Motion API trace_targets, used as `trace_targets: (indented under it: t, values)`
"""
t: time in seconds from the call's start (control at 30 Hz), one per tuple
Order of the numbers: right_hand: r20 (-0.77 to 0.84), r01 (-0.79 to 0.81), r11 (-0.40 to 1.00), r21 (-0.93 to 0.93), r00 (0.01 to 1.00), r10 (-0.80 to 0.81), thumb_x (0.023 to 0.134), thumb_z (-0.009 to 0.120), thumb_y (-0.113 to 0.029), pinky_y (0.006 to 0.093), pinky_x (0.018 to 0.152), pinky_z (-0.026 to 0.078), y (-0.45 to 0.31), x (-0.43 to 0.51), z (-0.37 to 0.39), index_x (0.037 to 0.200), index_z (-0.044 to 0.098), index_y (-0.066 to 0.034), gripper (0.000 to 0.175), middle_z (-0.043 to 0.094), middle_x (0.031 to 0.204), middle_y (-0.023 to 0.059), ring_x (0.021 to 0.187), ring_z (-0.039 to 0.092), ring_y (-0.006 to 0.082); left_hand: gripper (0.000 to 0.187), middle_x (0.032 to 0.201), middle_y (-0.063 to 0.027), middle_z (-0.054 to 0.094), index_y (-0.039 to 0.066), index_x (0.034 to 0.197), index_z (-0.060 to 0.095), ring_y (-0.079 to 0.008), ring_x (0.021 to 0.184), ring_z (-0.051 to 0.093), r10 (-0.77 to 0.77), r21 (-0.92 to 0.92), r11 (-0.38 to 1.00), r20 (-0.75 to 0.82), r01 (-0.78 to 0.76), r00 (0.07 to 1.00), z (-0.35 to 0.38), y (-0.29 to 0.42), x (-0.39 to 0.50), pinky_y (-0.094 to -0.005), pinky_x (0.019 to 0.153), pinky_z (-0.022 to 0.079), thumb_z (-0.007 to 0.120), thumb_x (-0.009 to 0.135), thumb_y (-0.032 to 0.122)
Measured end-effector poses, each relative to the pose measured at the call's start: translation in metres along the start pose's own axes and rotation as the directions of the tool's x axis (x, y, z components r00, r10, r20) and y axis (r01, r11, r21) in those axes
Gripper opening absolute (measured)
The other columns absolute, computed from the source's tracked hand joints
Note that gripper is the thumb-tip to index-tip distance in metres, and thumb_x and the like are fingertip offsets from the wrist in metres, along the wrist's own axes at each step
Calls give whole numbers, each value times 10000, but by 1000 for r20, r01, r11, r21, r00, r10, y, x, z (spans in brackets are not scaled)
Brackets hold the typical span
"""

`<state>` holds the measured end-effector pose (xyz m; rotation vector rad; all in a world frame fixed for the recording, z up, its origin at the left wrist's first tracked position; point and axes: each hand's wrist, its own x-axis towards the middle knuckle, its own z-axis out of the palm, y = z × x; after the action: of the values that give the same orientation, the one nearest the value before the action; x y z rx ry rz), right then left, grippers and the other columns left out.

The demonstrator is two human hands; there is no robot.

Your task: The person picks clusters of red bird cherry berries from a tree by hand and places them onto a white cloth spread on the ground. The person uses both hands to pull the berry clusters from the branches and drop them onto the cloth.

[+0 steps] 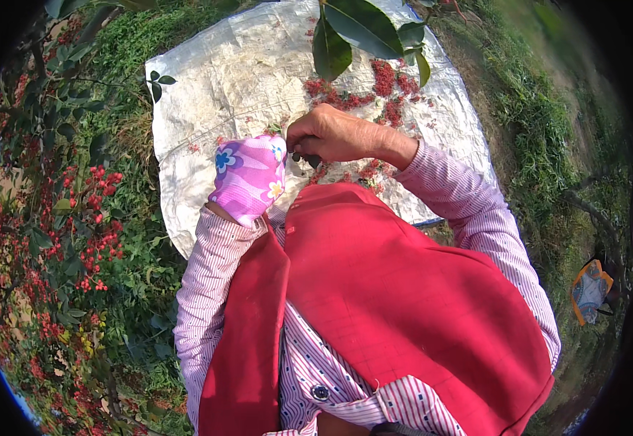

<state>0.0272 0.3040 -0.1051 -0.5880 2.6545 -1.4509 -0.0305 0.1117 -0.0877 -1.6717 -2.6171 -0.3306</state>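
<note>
My left hand (249, 177), in a pink and purple flowered glove, is raised in front of my chest; its fingers point away and are hidden from view. Touching or nearly touching it on the right is my bare right hand (324, 133), its fingers curled in. Dark leaves (311, 159) show just below the right fingertips; whether they are held is unclear. Beneath both hands lies a pale, creased sheet (229, 82) on the ground. Clusters of red berries (383, 78) are spread on it, mostly beyond and beside my right hand.
Shrubs with red berries (98, 188) stand close on the left. Green leaves (361, 27) hang across the top of the view. Grass (545, 131) borders the sheet on the right, where a bag with an orange edge (590, 292) lies farther down.
</note>
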Motion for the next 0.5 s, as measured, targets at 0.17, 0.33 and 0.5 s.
trace_targets:
  t: [0.17,0.33,0.5]
  values:
    - [-43,-33,991,130,998,39,839,603,-45,346,610,508,11,-14,-3,908,670,6,109,664,730,146,620,654,230,102,659,-117,594,79,751,605,-301,632,619,34,50,998,-68,-31,997,2,9,6,-417,565,467,588,815,157]
    - [-131,39,999,-1,991,-38,790,621,-61,374,598,508,20,-21,0,875,667,6,118,660,720,160,646,665,270,112,640,-133,594,64,756,621,-310,604,614,2,40,999,-29,-1,1000,7,14,11,-415,551,464,602,811,160]
    - [-268,-10,936,-353,959,-90,723,626,-66,441,605,499,19,-22,16,769,634,5,85,625,677,188,652,633,366,125,622,-148,595,48,762,636,-318,575,608,-85,-44,995,14,85,996,18,18,23,-414,537,461,616,807,163]
